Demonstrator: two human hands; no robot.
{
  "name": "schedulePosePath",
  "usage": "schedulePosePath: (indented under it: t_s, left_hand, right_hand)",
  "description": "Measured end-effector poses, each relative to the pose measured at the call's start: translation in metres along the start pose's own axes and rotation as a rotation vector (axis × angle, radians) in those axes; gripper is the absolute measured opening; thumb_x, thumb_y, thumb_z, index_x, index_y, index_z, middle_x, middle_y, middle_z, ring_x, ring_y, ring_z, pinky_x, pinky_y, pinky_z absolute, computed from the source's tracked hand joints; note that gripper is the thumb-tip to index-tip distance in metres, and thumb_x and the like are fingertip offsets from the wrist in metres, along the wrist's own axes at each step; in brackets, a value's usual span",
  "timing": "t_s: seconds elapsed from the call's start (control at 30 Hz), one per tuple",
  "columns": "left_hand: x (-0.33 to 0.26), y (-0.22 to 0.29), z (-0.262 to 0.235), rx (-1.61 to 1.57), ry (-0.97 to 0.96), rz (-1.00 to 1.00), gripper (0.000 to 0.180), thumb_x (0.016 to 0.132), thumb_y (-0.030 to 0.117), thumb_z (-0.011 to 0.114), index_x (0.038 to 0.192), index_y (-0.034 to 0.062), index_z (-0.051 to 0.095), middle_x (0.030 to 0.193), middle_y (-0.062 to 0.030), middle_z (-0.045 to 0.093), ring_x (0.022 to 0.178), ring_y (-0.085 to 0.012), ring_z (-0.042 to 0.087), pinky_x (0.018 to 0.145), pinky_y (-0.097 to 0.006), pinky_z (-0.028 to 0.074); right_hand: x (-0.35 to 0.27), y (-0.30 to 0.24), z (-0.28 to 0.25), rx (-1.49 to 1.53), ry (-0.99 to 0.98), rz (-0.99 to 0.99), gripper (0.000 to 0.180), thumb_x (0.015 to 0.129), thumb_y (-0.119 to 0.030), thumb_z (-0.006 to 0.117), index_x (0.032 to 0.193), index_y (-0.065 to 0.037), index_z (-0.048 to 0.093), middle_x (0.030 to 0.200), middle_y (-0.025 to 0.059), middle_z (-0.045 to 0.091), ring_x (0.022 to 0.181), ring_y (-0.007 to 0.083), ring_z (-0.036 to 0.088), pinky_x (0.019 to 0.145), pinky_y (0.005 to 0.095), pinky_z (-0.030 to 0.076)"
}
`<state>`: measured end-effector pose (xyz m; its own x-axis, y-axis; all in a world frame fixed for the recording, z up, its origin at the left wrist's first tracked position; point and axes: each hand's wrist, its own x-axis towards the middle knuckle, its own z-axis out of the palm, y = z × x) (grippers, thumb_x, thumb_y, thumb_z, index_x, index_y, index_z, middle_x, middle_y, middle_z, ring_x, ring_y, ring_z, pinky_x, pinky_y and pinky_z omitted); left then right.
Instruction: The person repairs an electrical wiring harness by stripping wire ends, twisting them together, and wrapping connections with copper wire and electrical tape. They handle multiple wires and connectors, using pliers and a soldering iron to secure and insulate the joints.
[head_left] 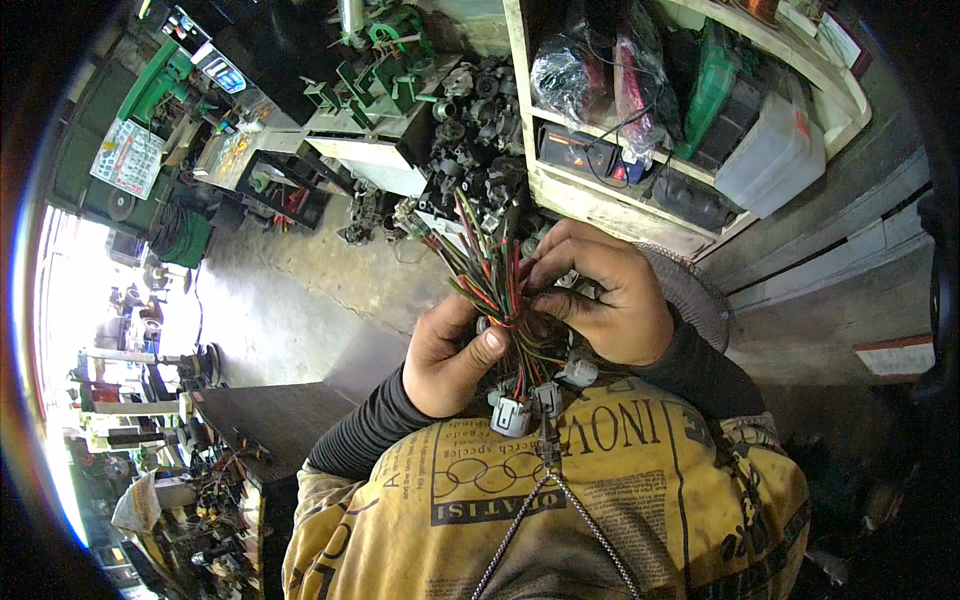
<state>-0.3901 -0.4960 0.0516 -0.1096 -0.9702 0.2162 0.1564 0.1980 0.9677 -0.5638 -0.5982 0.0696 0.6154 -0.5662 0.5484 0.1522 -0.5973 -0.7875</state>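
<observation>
A bundle of cut electrical wires point(487, 277), mostly dark with some red, green and yellowish strands, is held up in front of my chest. My left hand point(452, 362) is closed around the lower left of the bundle, its thumb pressed across the wires. On the other side my right hand point(606, 290) pinches at the bundle with thumb and bent fingers; exactly which strands it grips is hidden. Below my hands hang several grey plastic connectors point(511, 416) on the wire ends, close to my yellow printed shirt. The loose wire ends fan upward and away from me.
A pile of dark metal parts point(480, 125) lies on the floor ahead, beside a bench with green machines point(375, 80). To the right stands a pale shelf point(570, 205) with wrapped items and a translucent bin point(770, 155). A dark tabletop point(275, 420) is at my left, near cluttered parts.
</observation>
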Motion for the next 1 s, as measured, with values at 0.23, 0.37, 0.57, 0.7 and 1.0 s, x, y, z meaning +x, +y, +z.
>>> schedulePosePath:
  t_s: [0.23,0.37,0.57,0.7,1.0]
  left_hand:
    - [0.015,0.005,-0.007,0.253,-0.055,-0.027,0.07,0.092,0.037,0.053,0.138,-0.0095,0.028,0.136,-0.0207,0.043,0.125,-0.0265,0.043,0.106,-0.038,0.028]
    - [0.017,-0.003,-0.006,0.135,-0.085,-0.035,0.049,0.098,0.028,0.044,0.133,-0.0065,0.04,0.13,-0.0189,0.05,0.12,-0.0242,0.047,0.101,-0.035,0.034]
    - [0.009,-0.023,-0.006,-0.051,0.128,-0.092,0.042,0.091,0.018,0.06,0.123,-0.0057,0.048,0.116,-0.0129,0.059,0.105,-0.0183,0.055,0.093,-0.032,0.041]
    - [0.009,-0.031,0.0,-0.171,0.194,-0.041,0.038,0.086,0.014,0.066,0.117,-0.0036,0.052,0.111,-0.0106,0.062,0.101,-0.0156,0.057,0.091,-0.031,0.044]
    - [0.01,-0.027,0.012,-0.159,0.233,-0.009,0.037,0.085,0.006,0.065,0.118,-0.0042,0.051,0.112,-0.0109,0.061,0.105,-0.0177,0.057,0.094,-0.033,0.043]
  right_hand:
    - [0.003,0.001,0.001,0.076,-0.016,0.038,0.018,0.074,-0.003,0.069,0.09,-0.001,0.06,0.085,0.014,0.061,0.082,0.0296,0.061,0.07,0.0342,0.047]
    - [0.002,0.001,0.002,-0.1,-0.003,0.01,0.018,0.075,-0.005,0.067,0.09,-0.001,0.058,0.083,0.0151,0.06,0.08,0.034,0.06,0.068,0.0386,0.046]
    - [-0.001,0.009,0.001,-0.119,-0.029,0.004,0.015,0.076,-0.006,0.067,0.087,-0.001,0.057,0.079,0.0142,0.059,0.075,0.0338,0.059,0.064,0.0397,0.045]
    - [-0.006,0.017,-0.002,-0.114,-0.045,0.003,0.012,0.077,-0.006,0.066,0.085,-0.001,0.058,0.078,0.0136,0.059,0.073,0.0321,0.06,0.063,0.0376,0.046]
    - [-0.012,0.025,-0.004,0.009,-0.011,0.025,0.013,0.076,-0.004,0.069,0.085,-0.002,0.06,0.081,0.0115,0.065,0.076,0.0277,0.065,0.067,0.0338,0.05]
